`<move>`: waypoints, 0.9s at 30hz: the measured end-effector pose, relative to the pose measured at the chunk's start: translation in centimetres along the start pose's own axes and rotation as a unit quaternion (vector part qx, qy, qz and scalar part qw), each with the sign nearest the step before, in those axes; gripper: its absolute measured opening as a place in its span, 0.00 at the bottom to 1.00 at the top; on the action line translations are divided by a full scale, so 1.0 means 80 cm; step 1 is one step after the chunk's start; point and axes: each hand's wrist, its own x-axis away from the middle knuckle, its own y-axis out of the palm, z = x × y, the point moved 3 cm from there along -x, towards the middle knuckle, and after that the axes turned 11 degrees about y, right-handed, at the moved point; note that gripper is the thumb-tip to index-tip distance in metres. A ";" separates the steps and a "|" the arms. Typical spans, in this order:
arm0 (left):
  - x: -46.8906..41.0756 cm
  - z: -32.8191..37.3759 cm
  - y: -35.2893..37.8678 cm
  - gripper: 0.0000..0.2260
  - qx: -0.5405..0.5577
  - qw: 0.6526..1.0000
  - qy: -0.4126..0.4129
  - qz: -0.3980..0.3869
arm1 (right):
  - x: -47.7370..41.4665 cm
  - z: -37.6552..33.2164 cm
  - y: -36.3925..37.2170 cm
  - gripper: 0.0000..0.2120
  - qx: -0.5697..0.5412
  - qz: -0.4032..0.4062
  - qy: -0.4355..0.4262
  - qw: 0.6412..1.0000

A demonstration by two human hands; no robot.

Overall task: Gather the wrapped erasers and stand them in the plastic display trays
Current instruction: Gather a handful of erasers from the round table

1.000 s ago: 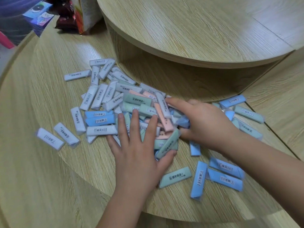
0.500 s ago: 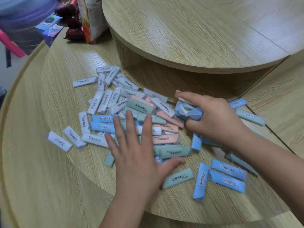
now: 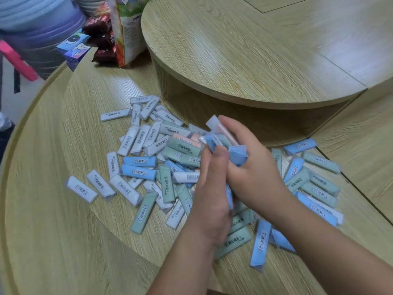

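Left hand (image 3: 209,194) and right hand (image 3: 257,177) around eraser bundle (image 3: 221,138)

On the lower tier (image 3: 89,128) lie scattered wrapped erasers (image 3: 138,172) — snack bags (image 3: 127,28) behind them, the raised tier (image 3: 255,50) behind-right.
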 end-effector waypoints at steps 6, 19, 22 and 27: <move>0.002 0.006 -0.001 0.24 -0.087 0.995 0.034 0.036 | 0.008 0.005 0.010 0.30 0.072 0.021 -0.039 0.996; -0.020 0.031 0.021 0.10 -0.179 0.978 0.100 0.036 | 0.004 -0.010 0.003 0.21 -0.059 0.037 -0.057 0.996; -0.023 0.031 0.024 0.05 -0.157 0.982 0.084 0.061 | 0.005 -0.004 0.004 0.24 -0.060 0.013 -0.057 0.996; -0.031 0.028 0.023 0.03 -0.114 0.990 0.025 0.083 | 0.002 0.006 0.007 0.29 -0.057 -0.039 -0.065 0.995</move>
